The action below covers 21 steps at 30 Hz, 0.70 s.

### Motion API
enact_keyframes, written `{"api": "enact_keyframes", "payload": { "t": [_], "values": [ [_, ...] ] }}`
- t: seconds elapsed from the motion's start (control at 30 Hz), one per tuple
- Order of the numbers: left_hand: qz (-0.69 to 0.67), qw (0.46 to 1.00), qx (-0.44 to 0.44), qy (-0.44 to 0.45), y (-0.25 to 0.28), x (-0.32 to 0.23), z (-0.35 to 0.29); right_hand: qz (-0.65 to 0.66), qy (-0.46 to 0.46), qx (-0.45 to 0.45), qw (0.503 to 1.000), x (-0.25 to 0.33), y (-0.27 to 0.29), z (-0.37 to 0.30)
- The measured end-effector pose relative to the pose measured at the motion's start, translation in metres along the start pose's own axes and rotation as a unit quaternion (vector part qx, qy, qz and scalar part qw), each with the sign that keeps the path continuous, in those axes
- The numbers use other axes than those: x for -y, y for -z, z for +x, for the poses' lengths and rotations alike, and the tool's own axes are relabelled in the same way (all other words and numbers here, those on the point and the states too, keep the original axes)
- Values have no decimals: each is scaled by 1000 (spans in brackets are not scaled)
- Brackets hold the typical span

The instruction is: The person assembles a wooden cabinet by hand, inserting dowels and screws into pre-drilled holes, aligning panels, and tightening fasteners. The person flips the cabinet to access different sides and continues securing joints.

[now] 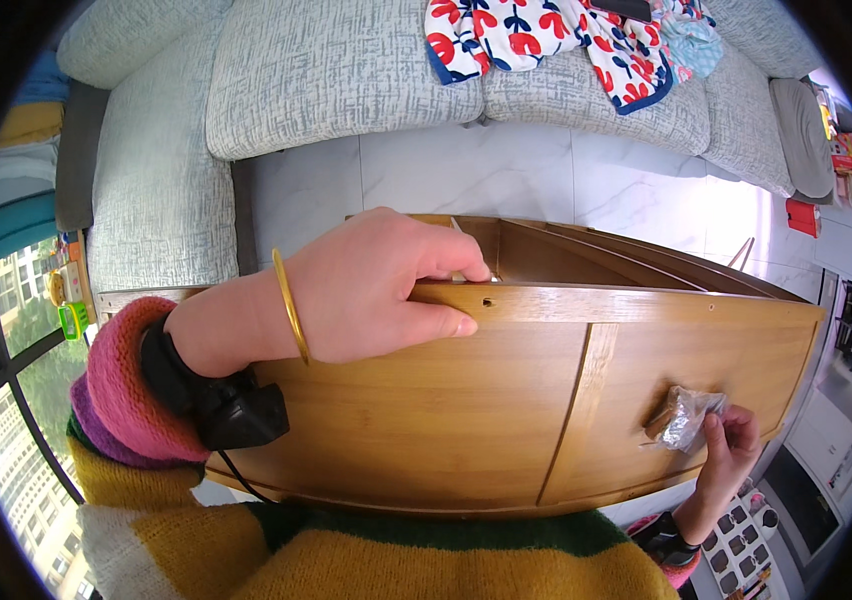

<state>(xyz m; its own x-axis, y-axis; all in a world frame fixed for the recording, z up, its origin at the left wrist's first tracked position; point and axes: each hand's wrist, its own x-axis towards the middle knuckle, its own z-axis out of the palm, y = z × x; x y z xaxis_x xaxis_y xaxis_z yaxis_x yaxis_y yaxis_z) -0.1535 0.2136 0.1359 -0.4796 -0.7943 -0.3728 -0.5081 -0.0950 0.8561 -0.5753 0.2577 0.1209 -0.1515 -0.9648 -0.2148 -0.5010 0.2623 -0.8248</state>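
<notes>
My left hand (376, 285) is closed over the top edge of a brown wooden panel (446, 400). Its thumb presses the near face beside a small dark hole (487, 302), while the fingers curl over the far side, where their tips are partly hidden. Low on the right, my right hand (731, 445) pinches a small clear plastic bag (688, 417) in front of the panel. What the bag contains cannot be made out. Behind the panel, open wooden compartments (516, 255) with slanting dividers belong to the same piece of furniture.
A grey fabric sofa (336, 80) curves round the far and left sides, with a patterned blanket (531, 35) and a dark phone-like object (622, 9) on it. Pale marble-look tiles (426, 175) lie between. A red box (803, 217) stands far right; a window (21, 400) fills the left.
</notes>
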Motion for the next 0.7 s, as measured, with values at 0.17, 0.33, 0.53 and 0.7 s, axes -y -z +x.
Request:
{"api": "enact_keyframes", "payload": {
  "t": [0.17,0.33,0.53,0.7],
  "values": [
    [4,1000,-5,-1,-1,0,-1,-34,12,-13,999,3,-2,-2],
    [12,1000,-5,-5,0,-1,-2,-117,53,-17,992,6,-5,-1],
    [33,999,-11,-8,0,0,-1,-110,66,-12,992,12,-9,-1],
    [37,999,-15,-15,1,2,-2,-76,51,23,996,16,-11,1]
  ]
}}
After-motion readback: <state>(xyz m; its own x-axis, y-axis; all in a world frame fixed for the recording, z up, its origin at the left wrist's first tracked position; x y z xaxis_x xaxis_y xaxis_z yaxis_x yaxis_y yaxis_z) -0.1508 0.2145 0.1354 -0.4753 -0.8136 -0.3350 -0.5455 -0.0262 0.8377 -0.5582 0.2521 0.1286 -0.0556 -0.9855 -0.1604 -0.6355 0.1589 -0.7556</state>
